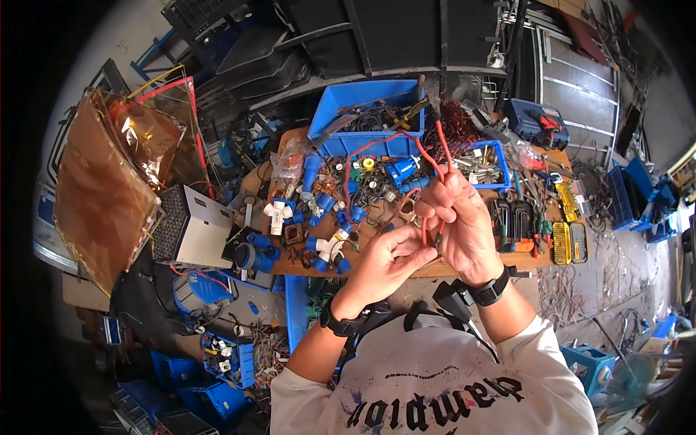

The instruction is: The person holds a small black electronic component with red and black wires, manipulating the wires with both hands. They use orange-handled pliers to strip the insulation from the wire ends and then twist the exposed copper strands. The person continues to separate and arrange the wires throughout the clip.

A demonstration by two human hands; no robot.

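A red cable [444, 138] runs in loops over the workbench and up into my hands. Its upper stretch passes between the thumb and fingers of my right hand [464, 232], which is closed on it. Lower and to the left, my left hand [395, 262] has its thumb and fingers pinched together at a lower part of the same cable, close beside the right palm. My fingers partly hide the piece between the hands. Behind them, blue plastic connectors [402, 170] and a white fitting [278, 212] lie among small loose parts.
At the back of the wooden bench [449, 268] stands a blue bin [341, 145] of cables and tools. A smaller blue tray [504, 163] holds metal parts. Pliers and screwdrivers [520, 221] lie on the right, near a yellow bit case [562, 243]. A metal-cased box [196, 225] stands left.
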